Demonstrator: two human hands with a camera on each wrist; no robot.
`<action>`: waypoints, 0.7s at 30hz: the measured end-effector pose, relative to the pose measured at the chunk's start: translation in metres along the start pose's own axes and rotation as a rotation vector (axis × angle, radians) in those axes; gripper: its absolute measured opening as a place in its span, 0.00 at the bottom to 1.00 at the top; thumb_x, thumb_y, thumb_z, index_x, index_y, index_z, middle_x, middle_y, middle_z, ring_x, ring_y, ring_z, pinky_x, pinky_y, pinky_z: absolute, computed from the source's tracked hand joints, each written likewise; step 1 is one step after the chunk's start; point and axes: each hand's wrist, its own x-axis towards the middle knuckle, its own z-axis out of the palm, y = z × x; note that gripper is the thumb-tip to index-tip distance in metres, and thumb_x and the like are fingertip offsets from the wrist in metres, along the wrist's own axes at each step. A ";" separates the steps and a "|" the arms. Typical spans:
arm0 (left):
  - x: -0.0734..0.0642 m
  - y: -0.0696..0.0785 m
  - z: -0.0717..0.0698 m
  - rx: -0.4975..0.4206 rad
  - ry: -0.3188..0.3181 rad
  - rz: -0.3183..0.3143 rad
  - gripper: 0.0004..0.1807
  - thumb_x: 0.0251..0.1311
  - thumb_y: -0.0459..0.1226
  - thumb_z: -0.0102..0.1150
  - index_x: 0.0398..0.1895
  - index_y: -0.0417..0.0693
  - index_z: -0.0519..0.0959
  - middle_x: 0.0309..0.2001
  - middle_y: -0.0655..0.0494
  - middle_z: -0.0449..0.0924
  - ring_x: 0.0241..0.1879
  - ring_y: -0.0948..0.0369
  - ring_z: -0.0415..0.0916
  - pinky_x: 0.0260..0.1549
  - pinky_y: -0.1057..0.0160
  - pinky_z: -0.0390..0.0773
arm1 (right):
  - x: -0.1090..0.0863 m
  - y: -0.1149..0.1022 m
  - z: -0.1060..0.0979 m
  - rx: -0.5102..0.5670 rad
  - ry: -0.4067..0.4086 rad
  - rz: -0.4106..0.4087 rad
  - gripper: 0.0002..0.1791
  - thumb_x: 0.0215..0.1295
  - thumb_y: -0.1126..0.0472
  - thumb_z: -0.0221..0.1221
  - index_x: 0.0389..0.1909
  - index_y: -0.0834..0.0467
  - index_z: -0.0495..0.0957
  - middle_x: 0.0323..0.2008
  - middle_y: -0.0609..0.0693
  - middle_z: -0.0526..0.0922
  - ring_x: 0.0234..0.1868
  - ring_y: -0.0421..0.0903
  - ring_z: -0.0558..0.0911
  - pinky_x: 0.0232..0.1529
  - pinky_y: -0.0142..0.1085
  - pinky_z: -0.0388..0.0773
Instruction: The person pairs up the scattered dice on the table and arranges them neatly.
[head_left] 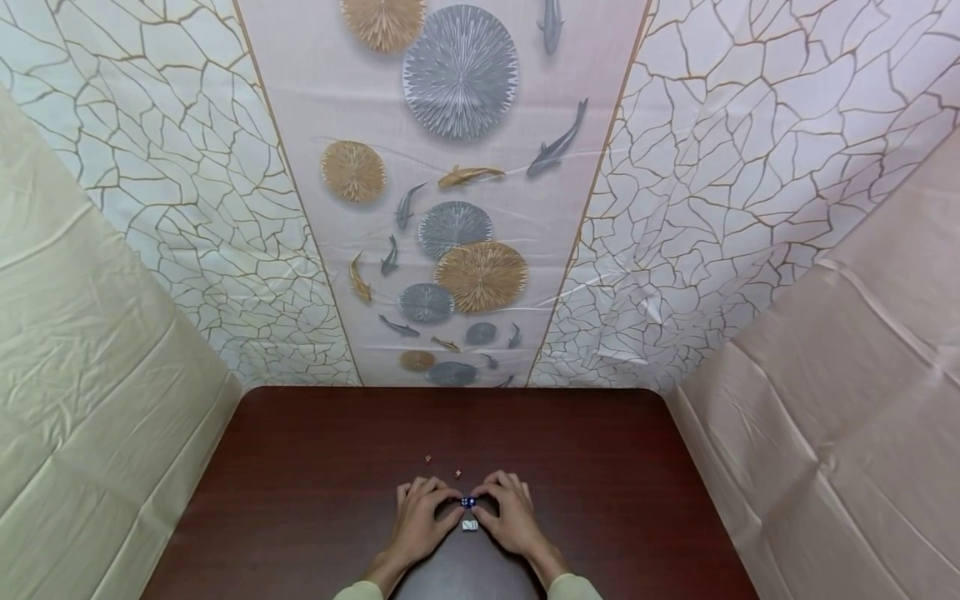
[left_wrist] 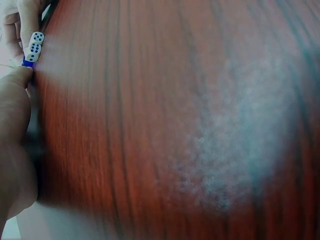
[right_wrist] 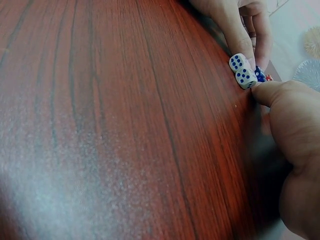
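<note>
Two blue dice point(head_left: 468, 502) stand side by side on the table, between my hands. My left hand point(head_left: 422, 518) pinches their left end with thumb and index finger. From the other side my right hand point(head_left: 514, 518) pinches the right end the same way. Nearer to me lies a touching pair of white dice point(head_left: 469, 526) with blue pips, apart from the fingers in the head view. The right wrist view has the white dice point(right_wrist: 246, 78) in front of a partly hidden blue die point(right_wrist: 259, 74). In the left wrist view only a bit of blue point(left_wrist: 28, 63) shows by the thumb.
Two small red dice lie apart beyond the hands, one die point(head_left: 428, 459) farther left and another die point(head_left: 458, 473) closer. The dark red wooden table point(head_left: 300, 450) ends at a patterned cloth backdrop point(head_left: 480, 167). Plain cloth walls point(head_left: 97, 375) flank both sides.
</note>
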 end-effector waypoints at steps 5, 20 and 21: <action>0.002 0.000 -0.001 -0.006 -0.011 -0.008 0.11 0.61 0.44 0.86 0.44 0.64 0.93 0.41 0.67 0.86 0.46 0.66 0.76 0.52 0.51 0.64 | 0.002 -0.001 -0.002 0.012 -0.023 0.018 0.10 0.69 0.57 0.79 0.47 0.47 0.91 0.50 0.44 0.84 0.54 0.42 0.76 0.55 0.43 0.66; 0.001 0.001 -0.001 0.002 -0.014 -0.011 0.11 0.61 0.44 0.86 0.45 0.64 0.93 0.41 0.67 0.86 0.46 0.66 0.76 0.52 0.51 0.65 | 0.000 -0.001 -0.003 0.011 -0.033 0.018 0.10 0.69 0.57 0.79 0.48 0.48 0.92 0.50 0.46 0.85 0.54 0.43 0.76 0.56 0.44 0.66; 0.000 0.001 -0.001 0.003 -0.016 -0.013 0.11 0.61 0.44 0.86 0.45 0.64 0.93 0.41 0.68 0.86 0.46 0.66 0.76 0.52 0.51 0.64 | 0.000 -0.001 -0.004 0.012 -0.034 0.017 0.10 0.69 0.57 0.79 0.49 0.48 0.92 0.51 0.46 0.85 0.54 0.43 0.76 0.56 0.44 0.67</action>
